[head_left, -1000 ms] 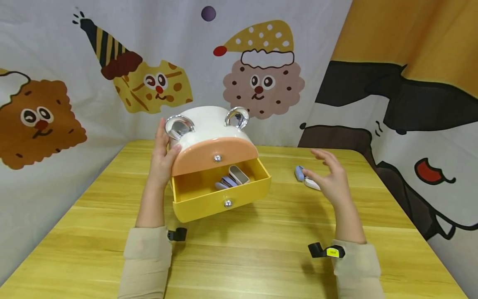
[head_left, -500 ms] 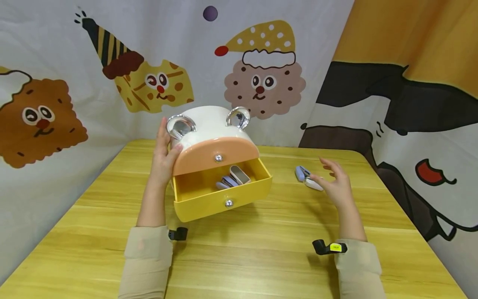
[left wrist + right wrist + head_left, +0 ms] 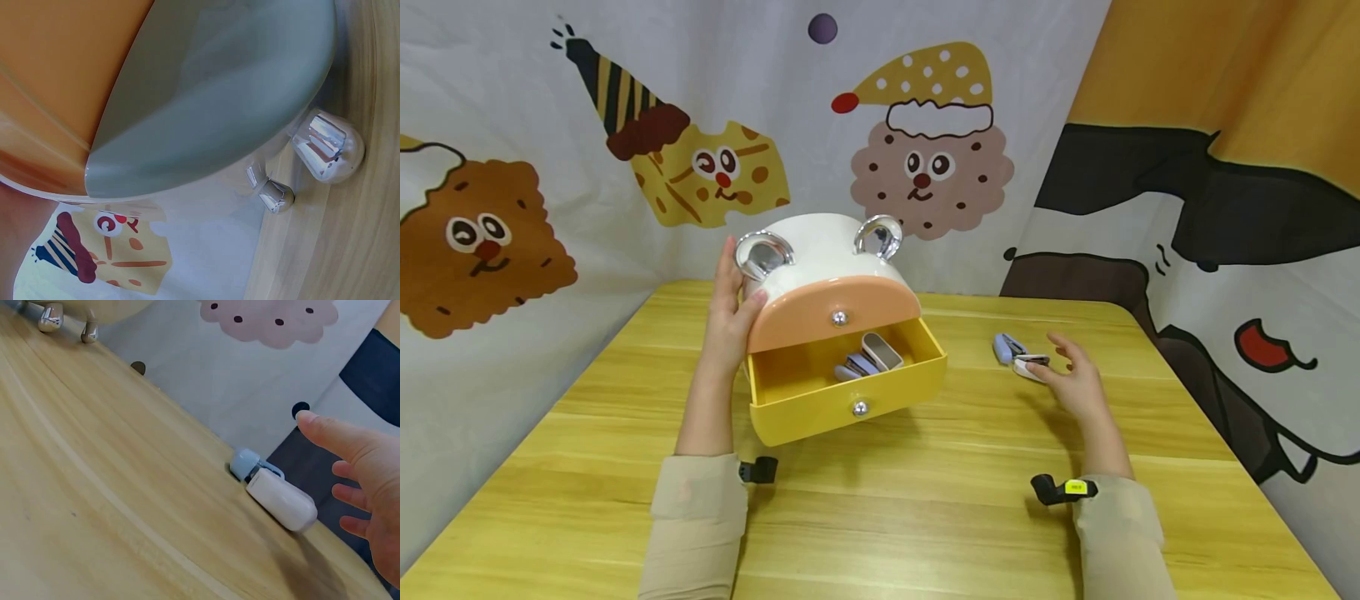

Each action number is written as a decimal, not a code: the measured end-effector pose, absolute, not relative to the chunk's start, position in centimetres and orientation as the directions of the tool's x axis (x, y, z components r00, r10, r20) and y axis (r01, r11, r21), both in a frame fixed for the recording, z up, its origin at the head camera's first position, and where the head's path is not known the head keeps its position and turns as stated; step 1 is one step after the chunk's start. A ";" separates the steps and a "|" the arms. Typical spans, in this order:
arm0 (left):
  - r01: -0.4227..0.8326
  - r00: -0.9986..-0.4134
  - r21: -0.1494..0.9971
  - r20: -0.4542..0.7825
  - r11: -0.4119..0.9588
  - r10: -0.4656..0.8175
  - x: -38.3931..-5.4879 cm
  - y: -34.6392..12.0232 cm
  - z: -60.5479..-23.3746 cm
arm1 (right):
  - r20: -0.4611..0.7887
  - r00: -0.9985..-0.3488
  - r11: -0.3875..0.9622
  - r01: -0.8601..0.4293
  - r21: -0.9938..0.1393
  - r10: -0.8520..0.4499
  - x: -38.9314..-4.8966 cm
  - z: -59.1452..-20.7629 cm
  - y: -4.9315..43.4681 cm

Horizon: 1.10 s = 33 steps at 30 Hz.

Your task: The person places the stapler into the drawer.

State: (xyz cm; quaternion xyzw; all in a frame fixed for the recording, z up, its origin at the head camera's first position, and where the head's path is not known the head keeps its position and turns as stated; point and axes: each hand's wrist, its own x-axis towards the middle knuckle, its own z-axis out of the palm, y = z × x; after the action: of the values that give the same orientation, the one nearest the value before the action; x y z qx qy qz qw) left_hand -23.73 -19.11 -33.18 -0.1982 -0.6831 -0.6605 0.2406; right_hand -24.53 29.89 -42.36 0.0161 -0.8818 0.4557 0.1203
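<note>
My left hand (image 3: 722, 325) rests against the left side of a white bear-eared drawer box (image 3: 820, 242), fingers straight up the side, thumb at the front edge. Its yellow lower drawer (image 3: 835, 412) is pulled out, with small blue and grey-white mini staplers (image 3: 882, 351) inside at the right. The orange upper drawer (image 3: 827, 310) is in. On the table, a blue mini stapler (image 3: 1006, 348) lies beside a white mini stapler (image 3: 282, 501). My right hand (image 3: 1075, 382) is right at the white one, thumb and fingers spread apart; in the right wrist view the hand (image 3: 369, 469) overlaps neither.
The wooden table (image 3: 880, 517) ends at a cartoon-printed cloth (image 3: 820, 125) behind it. Silver feet (image 3: 328, 147) under the drawer box stand at the tabletop. Silver ears (image 3: 878, 237) stick up from its top.
My right hand has moved slightly right and down toward the table, showing more of the white mini stapler. My left hand and the drawer box look unchanged.
</note>
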 end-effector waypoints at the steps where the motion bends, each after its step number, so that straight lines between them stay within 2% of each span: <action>1: 0.587 -0.806 0.808 0.589 0.049 -0.048 -23.7 -19.1 -33.2 | 0.222 -0.972 0.580 -0.136 -0.803 0.080 -24.7 -42.5 30.0; 17: 0.570 -0.819 0.820 0.572 0.054 -0.045 -23.7 -19.1 -33.1 | 0.144 -0.989 0.564 -0.102 -0.819 0.030 -25.8 -45.3 31.4; 33: 0.562 -0.823 0.823 0.566 0.081 -0.046 -23.6 -19.1 -33.1 | 0.152 -0.987 0.620 -0.092 -0.779 0.045 -26.3 -46.2 31.7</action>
State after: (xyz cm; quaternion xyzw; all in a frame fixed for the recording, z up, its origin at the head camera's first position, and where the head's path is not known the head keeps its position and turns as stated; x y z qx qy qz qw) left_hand -23.59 -19.14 -33.08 -0.1850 -0.6972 -0.6523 0.2328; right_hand -26.27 31.66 -46.20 0.0132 -0.8966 0.4356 0.0785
